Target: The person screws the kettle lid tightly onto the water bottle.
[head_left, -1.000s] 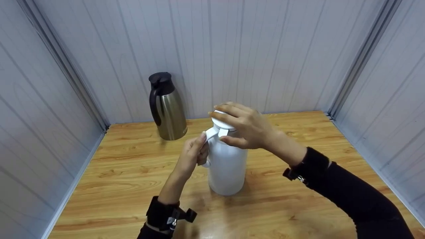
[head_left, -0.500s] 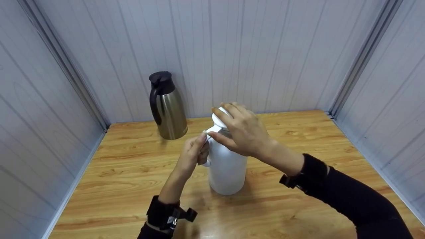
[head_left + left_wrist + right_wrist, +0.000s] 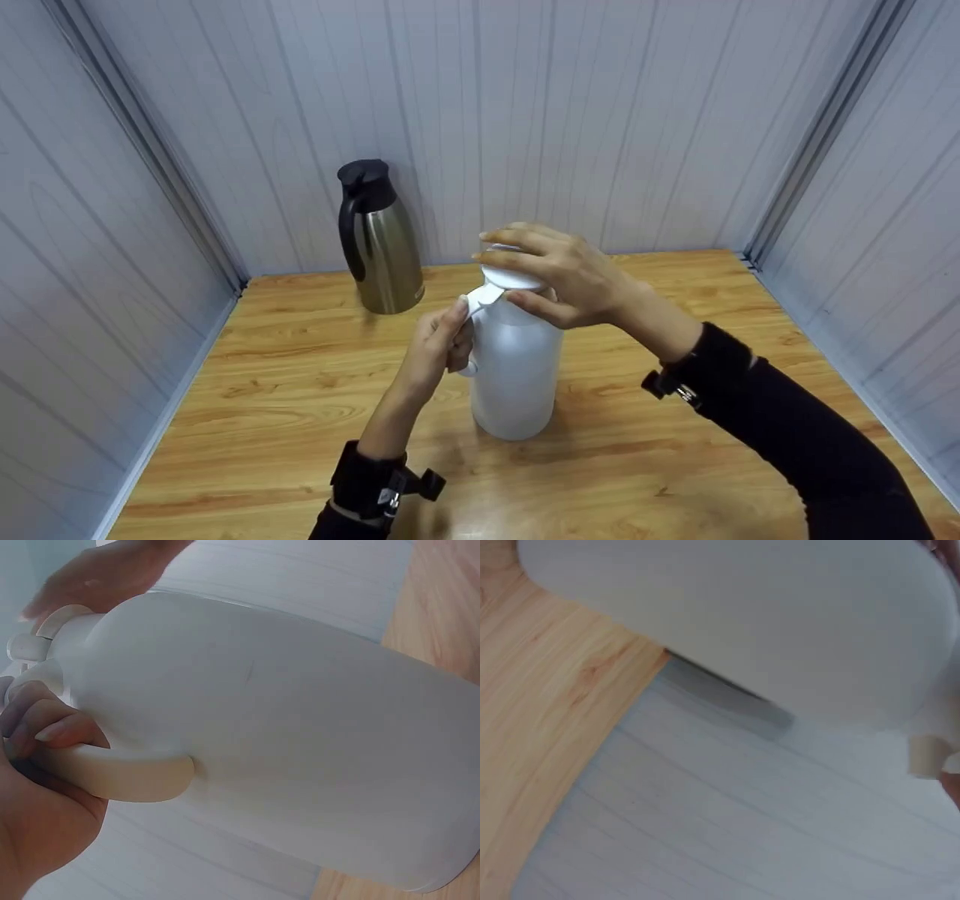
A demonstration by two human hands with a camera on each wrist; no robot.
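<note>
I see the table (image 3: 300, 390) with the white jug (image 3: 516, 375) standing in the middle. My left hand (image 3: 439, 349) grips its handle (image 3: 112, 776). My right hand (image 3: 562, 274) pinches the lid (image 3: 514, 276). If I twist too hard, the jug could tip.

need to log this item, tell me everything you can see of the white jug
The white jug is a tall, smooth, matte flask, plastic by its look, with a rounded shoulder, a side handle, a small spout lever and a round lid. It stands upright on the wooden table, in front of a steel flask. The left hand grips the handle; the right hand grips the lid from above.
</note>
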